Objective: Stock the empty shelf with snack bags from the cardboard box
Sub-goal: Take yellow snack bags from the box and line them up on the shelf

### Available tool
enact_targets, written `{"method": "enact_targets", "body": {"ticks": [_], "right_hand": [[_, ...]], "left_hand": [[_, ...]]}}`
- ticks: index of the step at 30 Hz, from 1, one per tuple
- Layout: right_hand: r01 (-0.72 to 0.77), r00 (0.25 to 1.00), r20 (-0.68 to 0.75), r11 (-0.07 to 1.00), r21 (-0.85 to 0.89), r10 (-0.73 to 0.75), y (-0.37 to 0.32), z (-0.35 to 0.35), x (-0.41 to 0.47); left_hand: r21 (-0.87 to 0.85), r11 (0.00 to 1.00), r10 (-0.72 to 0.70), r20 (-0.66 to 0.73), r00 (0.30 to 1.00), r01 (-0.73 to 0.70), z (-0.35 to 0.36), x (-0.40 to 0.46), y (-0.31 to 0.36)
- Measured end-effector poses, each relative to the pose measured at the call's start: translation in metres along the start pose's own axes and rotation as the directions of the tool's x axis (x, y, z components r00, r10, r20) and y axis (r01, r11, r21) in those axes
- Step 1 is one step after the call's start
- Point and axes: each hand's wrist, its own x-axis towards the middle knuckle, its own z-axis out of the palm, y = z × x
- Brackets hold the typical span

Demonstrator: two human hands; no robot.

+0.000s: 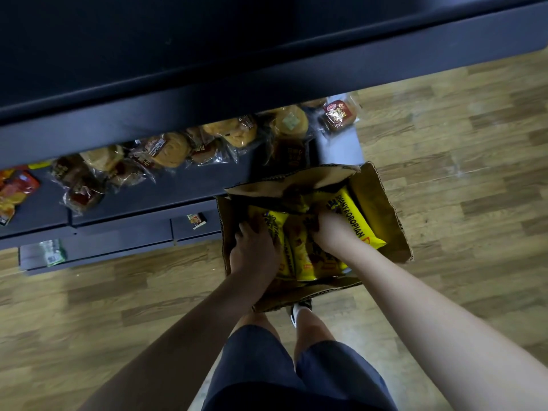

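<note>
Floor: wood-look planks, brown and tan, running across the whole view.
Shelving unit: dark blue-black metal; upper shelf bare on top, lower shelf carrying wrapped buns in clear packets, with red packets at its left end.
Cardboard box: flaps open, standing on the floor against the shelf base, at the person's feet.
Snack bags: yellow, packed upright inside the box.
Left hand: inside the box, fingers curled around a yellow bag.
Right hand: inside the box, gripping another yellow bag.
Shorts: dark blue, bottom of view.
</note>
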Motion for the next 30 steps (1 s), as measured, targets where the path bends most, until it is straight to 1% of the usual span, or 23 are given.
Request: {"method": "enact_targets", "body": {"ticks": [2, 4, 6, 8, 11, 13, 18, 20, 23, 28, 30], "right_hand": [[0.008, 0.999, 0.043, 0.998, -0.064, -0.006, -0.003, 0.003, 0.0], [0.006, 0.996, 0.094, 0.992, -0.127, 0.007, -0.006, 0.009, 0.001], [-0.002, 0.989, 0.146, 0.976, -0.218, 0.035, -0.009, 0.019, 0.002], [-0.021, 0.985, 0.158, 0.963, -0.268, 0.065, -0.011, 0.028, 0.001], [-0.077, 0.986, 0.132, 0.976, -0.205, 0.106, -0.016, 0.039, 0.0], [-0.099, 0.985, 0.122, 0.977, -0.19, 0.123, -0.021, 0.041, 0.001], [-0.135, 0.984, 0.082, 0.967, -0.214, 0.155, -0.027, 0.041, 0.005], [-0.138, 0.985, 0.075, 0.969, -0.207, 0.156, -0.025, 0.04, 0.007], [-0.122, 0.987, 0.075, 0.972, -0.202, 0.14, -0.021, 0.034, 0.008], [-0.09, 0.981, 0.148, 0.973, -0.213, 0.123, -0.018, 0.022, 0.011], [-0.074, 0.983, 0.151, 0.978, -0.194, 0.104, -0.019, 0.014, 0.009]], "left_hand": [[0.023, 1.0, 0.012, -0.034, 0.999, -0.011, 0.003, 0.001, -0.001], [0.065, 0.995, 0.082, -0.052, 0.995, -0.079, 0.007, 0.003, -0.002], [0.118, 0.978, 0.177, -0.037, 0.984, -0.171, 0.01, 0.003, -0.004], [0.109, 0.972, 0.209, 0.002, 0.978, -0.208, 0.013, 0.005, -0.005], [0.032, 0.981, 0.191, 0.054, 0.98, -0.193, 0.012, 0.013, -0.004], [0.019, 0.983, 0.178, 0.091, 0.98, -0.181, 0.01, 0.018, -0.003], [0.112, 0.98, 0.142, 0.167, 0.976, -0.162, 0.001, 0.026, 0.005], [0.14, 0.977, 0.135, 0.177, 0.975, -0.16, -0.002, 0.028, 0.01], [0.132, 0.98, 0.125, 0.178, 0.976, -0.149, -0.003, 0.033, 0.014], [0.138, 0.981, 0.113, 0.169, 0.979, -0.137, -0.004, 0.035, 0.017], [0.161, 0.978, 0.102, 0.17, 0.98, -0.13, -0.003, 0.034, 0.017]]}}
